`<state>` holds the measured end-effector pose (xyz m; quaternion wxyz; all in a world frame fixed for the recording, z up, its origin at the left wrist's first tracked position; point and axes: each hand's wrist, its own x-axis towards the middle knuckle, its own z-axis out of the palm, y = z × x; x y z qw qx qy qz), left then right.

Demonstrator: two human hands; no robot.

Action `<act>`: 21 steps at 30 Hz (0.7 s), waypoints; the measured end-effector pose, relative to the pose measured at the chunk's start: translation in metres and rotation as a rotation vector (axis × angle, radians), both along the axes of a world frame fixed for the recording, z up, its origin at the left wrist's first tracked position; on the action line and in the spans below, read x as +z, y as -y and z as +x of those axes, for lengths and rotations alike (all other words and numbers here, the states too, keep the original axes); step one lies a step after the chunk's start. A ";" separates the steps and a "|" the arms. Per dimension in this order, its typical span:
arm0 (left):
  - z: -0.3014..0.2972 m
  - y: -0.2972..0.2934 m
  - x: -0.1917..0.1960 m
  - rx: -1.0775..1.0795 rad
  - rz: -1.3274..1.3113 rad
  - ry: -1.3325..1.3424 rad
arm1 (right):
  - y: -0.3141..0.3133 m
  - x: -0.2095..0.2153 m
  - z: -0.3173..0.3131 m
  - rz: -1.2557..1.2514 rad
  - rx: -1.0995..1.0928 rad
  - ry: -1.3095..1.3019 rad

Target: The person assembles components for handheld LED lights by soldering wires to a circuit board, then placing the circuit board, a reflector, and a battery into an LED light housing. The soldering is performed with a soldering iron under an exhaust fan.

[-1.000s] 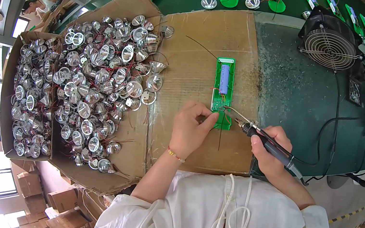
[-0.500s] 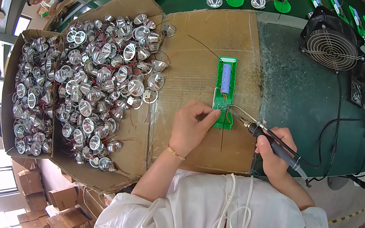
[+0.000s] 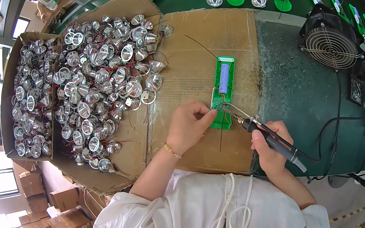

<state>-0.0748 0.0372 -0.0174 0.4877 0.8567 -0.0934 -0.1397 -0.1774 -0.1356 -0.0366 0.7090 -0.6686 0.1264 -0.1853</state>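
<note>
Left of the left hand (image 3: 188, 128) sit two open brown cardboard boxes (image 3: 128, 173), side by side. Behind and below that hand there's a stack of closed brown cartons (image 3: 55, 199) on the floor. No labels or screens I can make out.

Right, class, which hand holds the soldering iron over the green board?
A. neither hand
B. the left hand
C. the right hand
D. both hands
C: the right hand wraps the soldering iron, its tip at the green board, while the left hand pinches at the board's lower end.
</note>
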 end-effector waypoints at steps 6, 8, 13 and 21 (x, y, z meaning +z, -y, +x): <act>0.004 0.006 0.009 -0.015 0.061 -0.031 | 0.005 0.001 0.002 0.003 0.061 -0.030; 0.007 0.004 0.003 -0.035 0.039 -0.025 | 0.004 -0.001 0.005 -0.023 0.063 -0.022; 0.012 0.000 -0.003 -0.032 0.036 -0.004 | 0.002 0.010 0.008 0.183 -0.040 -0.051; 0.007 -0.001 -0.003 -0.022 0.026 0.003 | 0.013 0.003 0.001 0.186 -0.059 0.008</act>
